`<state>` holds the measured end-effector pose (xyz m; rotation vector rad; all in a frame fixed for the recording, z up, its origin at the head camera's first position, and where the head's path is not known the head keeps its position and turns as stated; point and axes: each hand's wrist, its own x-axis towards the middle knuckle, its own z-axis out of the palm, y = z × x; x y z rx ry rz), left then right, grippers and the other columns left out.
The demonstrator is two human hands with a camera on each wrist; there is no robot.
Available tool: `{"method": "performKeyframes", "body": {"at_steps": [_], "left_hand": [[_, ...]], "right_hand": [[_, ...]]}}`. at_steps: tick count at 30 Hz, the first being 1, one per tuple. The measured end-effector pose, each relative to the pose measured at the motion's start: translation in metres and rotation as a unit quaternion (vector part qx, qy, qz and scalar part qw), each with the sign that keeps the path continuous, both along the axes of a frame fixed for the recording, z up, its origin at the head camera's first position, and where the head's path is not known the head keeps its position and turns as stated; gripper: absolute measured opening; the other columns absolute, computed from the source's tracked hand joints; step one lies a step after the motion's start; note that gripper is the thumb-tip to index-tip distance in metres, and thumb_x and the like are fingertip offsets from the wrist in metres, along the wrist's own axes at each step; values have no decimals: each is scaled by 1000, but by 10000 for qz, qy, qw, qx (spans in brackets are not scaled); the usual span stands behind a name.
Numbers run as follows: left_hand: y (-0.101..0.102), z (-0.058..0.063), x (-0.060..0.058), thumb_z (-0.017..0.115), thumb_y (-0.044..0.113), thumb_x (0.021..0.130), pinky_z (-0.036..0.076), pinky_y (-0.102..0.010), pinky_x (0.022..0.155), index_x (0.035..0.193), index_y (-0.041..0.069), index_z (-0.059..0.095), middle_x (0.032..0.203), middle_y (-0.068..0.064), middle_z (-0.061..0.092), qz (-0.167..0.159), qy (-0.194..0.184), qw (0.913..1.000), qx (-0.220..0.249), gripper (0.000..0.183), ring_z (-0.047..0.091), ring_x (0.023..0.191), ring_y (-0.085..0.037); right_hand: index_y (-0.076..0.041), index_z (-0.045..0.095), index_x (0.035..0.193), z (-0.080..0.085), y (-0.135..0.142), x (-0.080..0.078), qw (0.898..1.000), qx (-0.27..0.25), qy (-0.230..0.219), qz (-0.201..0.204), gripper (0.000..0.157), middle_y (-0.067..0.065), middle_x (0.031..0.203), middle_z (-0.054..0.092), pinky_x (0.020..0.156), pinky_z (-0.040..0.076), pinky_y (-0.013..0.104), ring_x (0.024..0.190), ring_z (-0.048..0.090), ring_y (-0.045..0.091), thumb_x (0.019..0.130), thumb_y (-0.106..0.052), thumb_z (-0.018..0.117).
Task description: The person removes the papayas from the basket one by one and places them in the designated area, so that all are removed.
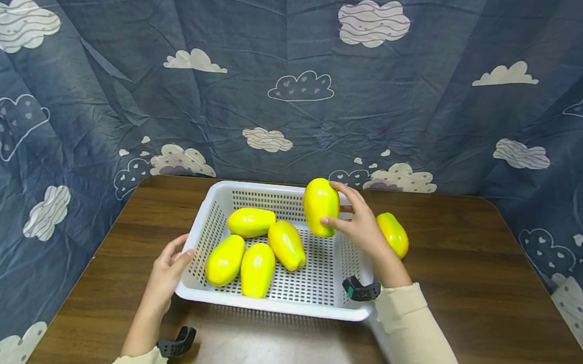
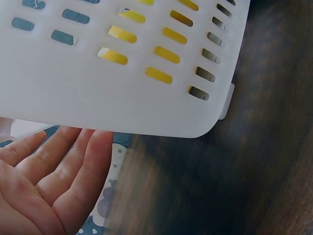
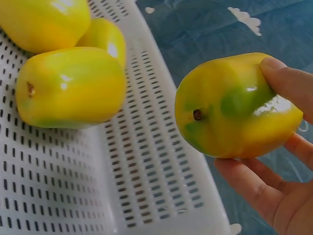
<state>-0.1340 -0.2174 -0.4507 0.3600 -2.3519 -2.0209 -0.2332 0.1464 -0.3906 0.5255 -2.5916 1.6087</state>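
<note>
A white perforated plastic basket (image 1: 301,308) stands on the table, with several yellow papayas (image 1: 258,270) lying in its left and middle part. My left hand (image 1: 166,266) holds the basket's left rim, thumb over the edge; in the left wrist view its fingers (image 2: 73,171) reach the basket's edge. Above the basket's back right part, my right hand (image 1: 358,219) grips a papaya (image 1: 319,207) between thumb and fingers. The right wrist view shows this papaya (image 3: 230,107) with green patches and a dark stem end, raised clear of the others.
One more papaya (image 1: 392,235) lies on the wooden table (image 1: 468,301) just right of the basket, partly behind my right forearm. A blue cloth (image 1: 303,50) with white clouds hangs behind the table and along its sides.
</note>
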Motion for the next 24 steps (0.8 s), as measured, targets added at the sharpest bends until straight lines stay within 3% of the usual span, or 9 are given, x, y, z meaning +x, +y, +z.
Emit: {"method": "performKeyframes", "body": {"at_steps": [6, 13, 17, 24], "left_hand": [[0, 0, 0, 49, 25, 93, 51, -36, 73, 134, 15, 37, 121, -21, 52, 2, 49, 10000, -6, 43, 56, 100, -30], [0, -1, -1, 48, 24, 93, 50, -35, 73, 134, 15, 37, 122, -21, 52, -12, 25, 10000, -58, 43, 55, 102, -32], [0, -1, -1, 48, 24, 94, 50, -36, 73, 134, 15, 37, 122, -21, 51, -12, 28, 10000, -59, 43, 55, 102, -32], [0, -2, -1, 48, 25, 94, 50, -39, 75, 135, 15, 37, 122, -21, 52, -17, 26, 10000, -86, 43, 55, 102, -32]], "right_hand": [[-25, 35, 137, 12, 10, 6, 10000, -76, 41, -25, 75, 6, 137, 31, 76, 49, 42, 103, 47, 34, 74, -14, 74], [-6, 33, 137, 37, 15, 24, 9996, -173, 237, -40, 72, 17, 133, 31, 76, 48, 45, 104, 47, 39, 76, -1, 70], [-5, 32, 137, 44, 23, 29, 9994, -66, 231, -248, 71, 18, 135, 30, 79, 46, 49, 107, 45, 40, 76, 0, 69], [-21, 31, 139, 15, 58, 11, 9970, 87, 240, -731, 75, 8, 138, 27, 79, 46, 46, 109, 47, 34, 76, -15, 72]]}}
